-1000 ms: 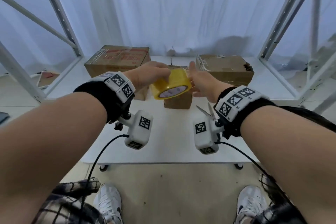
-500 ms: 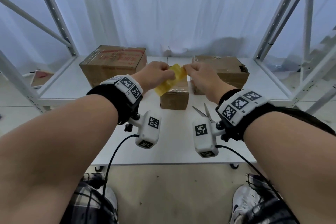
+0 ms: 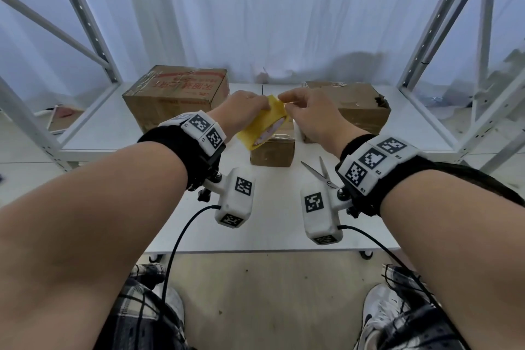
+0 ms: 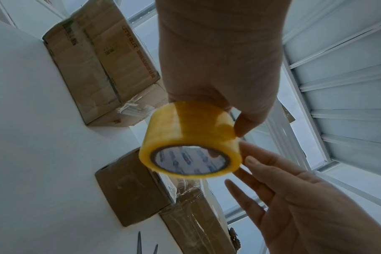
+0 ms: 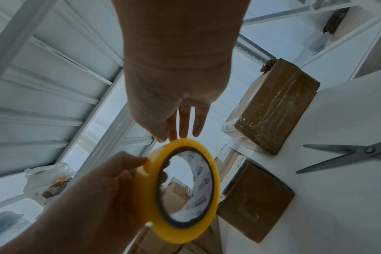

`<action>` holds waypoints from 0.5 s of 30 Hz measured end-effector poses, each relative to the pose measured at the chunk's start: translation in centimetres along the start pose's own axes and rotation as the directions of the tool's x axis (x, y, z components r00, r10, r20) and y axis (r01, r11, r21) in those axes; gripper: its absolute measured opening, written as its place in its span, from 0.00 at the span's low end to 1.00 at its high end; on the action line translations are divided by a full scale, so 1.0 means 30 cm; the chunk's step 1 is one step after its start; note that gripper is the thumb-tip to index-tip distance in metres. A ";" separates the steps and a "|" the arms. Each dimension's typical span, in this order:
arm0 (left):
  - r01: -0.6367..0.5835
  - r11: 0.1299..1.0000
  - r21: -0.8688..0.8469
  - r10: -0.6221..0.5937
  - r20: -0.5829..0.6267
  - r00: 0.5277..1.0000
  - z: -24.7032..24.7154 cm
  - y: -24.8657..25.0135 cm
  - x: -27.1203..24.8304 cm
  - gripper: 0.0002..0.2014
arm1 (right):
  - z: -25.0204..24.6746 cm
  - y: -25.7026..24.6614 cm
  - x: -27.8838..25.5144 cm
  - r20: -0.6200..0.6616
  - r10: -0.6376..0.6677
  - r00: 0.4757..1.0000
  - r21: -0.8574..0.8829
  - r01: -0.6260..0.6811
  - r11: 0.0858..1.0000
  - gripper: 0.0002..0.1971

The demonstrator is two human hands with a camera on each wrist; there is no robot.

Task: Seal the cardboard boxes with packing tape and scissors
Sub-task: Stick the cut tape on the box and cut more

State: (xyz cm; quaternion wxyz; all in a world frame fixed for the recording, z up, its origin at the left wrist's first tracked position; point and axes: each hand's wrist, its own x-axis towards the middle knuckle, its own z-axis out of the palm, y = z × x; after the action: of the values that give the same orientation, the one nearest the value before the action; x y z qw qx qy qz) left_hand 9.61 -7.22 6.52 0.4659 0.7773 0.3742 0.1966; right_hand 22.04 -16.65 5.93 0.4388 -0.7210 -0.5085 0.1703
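On a smooth white table [image 3: 142, 128] inside a white metal rack, steel scissors [image 3: 319, 172] lie just right of the small taped cardboard box [image 3: 272, 150]. Above that box, the left hand [image 3: 241, 113] grips a glossy yellow tape roll [image 3: 262, 128]. The right hand [image 3: 309, 116] touches its rim, fingers mostly straight.

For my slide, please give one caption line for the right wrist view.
Left hand holds the yellow tape roll while right hand fingertips touch its rim; scissors lie open on the table.
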 end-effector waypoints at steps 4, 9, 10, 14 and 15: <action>0.005 0.999 -0.054 -0.006 -0.018 1.000 -0.014 0.016 -0.012 0.09 | -0.015 0.028 -0.009 0.103 0.114 0.988 0.146 -0.129 0.981 0.17; -0.080 0.993 -0.088 0.084 0.037 0.996 -0.024 0.011 -0.020 0.17 | -0.042 0.014 -0.030 0.274 0.201 0.941 0.340 -0.290 0.895 0.13; -0.090 0.992 -0.089 0.093 0.035 0.995 -0.023 0.014 -0.020 0.17 | -0.046 0.011 -0.030 0.275 0.199 0.941 0.377 -0.295 0.878 0.11; -0.116 0.986 -0.117 0.115 -0.016 0.993 -0.009 0.010 -0.011 0.17 | -0.045 0.008 -0.020 0.226 0.238 0.945 0.445 -0.318 0.837 0.12; -0.125 0.986 -0.111 0.125 -0.011 0.992 -0.008 0.006 -0.007 0.17 | -0.042 0.008 -0.019 0.203 0.262 0.944 0.442 -0.326 0.835 0.14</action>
State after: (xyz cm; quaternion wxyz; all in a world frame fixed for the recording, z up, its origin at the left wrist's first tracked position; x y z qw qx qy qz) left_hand 9.38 -7.28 6.79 0.4945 0.7716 0.3142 0.2476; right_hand 22.80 -17.75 6.33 0.5336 -0.6496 -0.3633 0.4017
